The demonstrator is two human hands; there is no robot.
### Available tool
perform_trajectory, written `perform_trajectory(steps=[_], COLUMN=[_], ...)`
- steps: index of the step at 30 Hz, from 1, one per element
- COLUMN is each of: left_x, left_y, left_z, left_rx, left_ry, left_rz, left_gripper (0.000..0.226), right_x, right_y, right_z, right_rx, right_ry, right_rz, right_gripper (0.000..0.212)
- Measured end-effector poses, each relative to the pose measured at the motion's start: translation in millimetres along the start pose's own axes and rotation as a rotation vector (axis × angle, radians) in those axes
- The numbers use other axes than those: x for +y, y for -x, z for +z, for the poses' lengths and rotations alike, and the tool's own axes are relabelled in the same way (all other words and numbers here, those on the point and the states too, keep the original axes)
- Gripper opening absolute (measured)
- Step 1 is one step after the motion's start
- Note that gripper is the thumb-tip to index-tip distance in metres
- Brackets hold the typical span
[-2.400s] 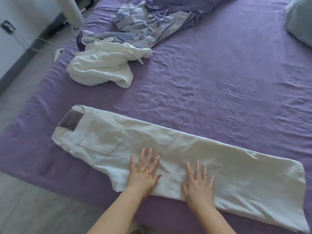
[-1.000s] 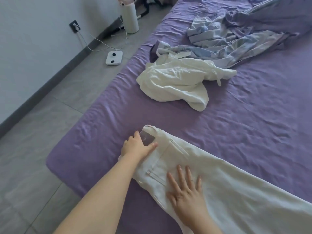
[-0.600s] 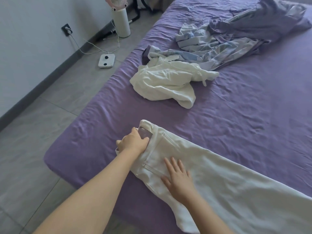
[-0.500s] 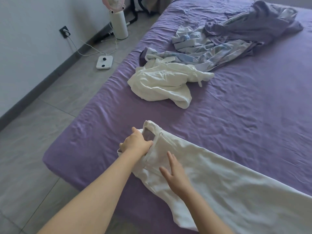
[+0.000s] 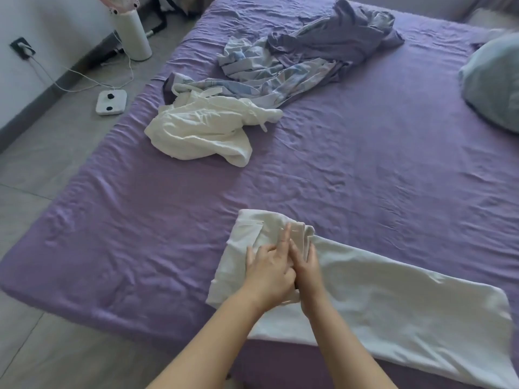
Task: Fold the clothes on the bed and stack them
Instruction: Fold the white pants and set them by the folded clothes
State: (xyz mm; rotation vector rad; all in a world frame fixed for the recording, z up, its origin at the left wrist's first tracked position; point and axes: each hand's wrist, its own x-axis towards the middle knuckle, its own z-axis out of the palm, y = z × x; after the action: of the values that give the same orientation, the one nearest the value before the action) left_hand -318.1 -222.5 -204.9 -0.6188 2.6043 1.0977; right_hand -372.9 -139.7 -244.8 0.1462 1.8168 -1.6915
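While both my hands lie side by side on the trousers (image 5: 379,301) at 6 o'clock on the bed (image 5: 365,169) | left hand (image 5: 268,272) fingers straight, pressing the folded-over waist end | right hand (image 5: 306,266) flat, fingers extended on that fold | white garment (image 5: 202,133) at 11 o'clock | blue clothes (image 5: 295,60) at 12 | pillow (image 5: 494,80) at 2

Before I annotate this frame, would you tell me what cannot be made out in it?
- White trousers: head view, hem end cut off by the lower right edge.
- Waistband under the left hand and right hand: hidden, so grip is unclear.
- Pillow: cut by the right edge.
- Fan: top cut off by the upper edge.
- White garment: crumpled, type unclear.
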Motion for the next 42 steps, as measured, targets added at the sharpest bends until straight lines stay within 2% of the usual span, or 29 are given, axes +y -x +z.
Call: perform_trajectory(steps=[4,6,7,9,11,12,15,20,23,28,32,35,37,39,41,42], left_x=[8,8,9,8,6,4,0,-11,-19,-15,9,20,17,10,6,4], left_y=[4,7,9,11,6,2,-14,-41,-49,-44,-52,-63,-68,-71,-72,-72], left_z=[44,59,65,73,75,76,83,109,119,125,130,135,143,149,152,154], left_rx=[-0.213,-0.252,-0.224,-0.047,0.121,0.152,0.039,-0.034,-0.002,0.088,0.026,-0.014,-0.031,-0.048,-0.058,-0.051], left_ry=[0.381,0.413,0.374,0.253,0.026,-0.116,-0.426,-0.679,-0.722,-0.676,-0.69,-0.71,-0.704,-0.692,-0.727,-0.741], left_rz=[-0.028,-0.029,-0.006,0.065,0.102,0.107,0.124,0.189,0.205,0.33,0.462,0.475,0.456,0.444,0.43,0.429], left_gripper=[0.088,0.081,0.073,0.059,0.052,0.053,0.053,0.057,0.062,0.058,0.064,0.069,0.069,0.072,0.075,0.076], right_x=[22,35,40,47,48,47,42,49,63,77,79,75,72,76,84,88], right_y=[-7,-10,-9,-3,0,1,-5,-26,-29,-23,-21,-25,-27,-29,-31,-33], right_z=[-46,-63,-71,-86,-99,-105,-116,-122,-121,-123,-137,-144,-149,-155,-158,-158], right_rx=[0.092,0.151,0.181,0.223,0.233,0.233,0.242,0.277,0.326,0.463,0.475,0.481,0.555,0.603,0.489,0.417], right_ry=[0.125,0.218,0.28,0.391,0.449,0.47,0.498,0.559,0.596,0.64,0.648,0.632,0.791,1.059,1.205,1.228], right_rz=[0.101,0.127,0.12,0.091,0.037,0.005,-0.06,-0.122,-0.181,-0.243,-0.233,-0.238,-0.337,-0.533,-0.647,-0.621], right_gripper=[0.043,0.048,0.05,0.056,0.061,0.063,0.064,0.058,0.065,0.06,0.063,0.066,0.065,0.055,0.048,0.048])
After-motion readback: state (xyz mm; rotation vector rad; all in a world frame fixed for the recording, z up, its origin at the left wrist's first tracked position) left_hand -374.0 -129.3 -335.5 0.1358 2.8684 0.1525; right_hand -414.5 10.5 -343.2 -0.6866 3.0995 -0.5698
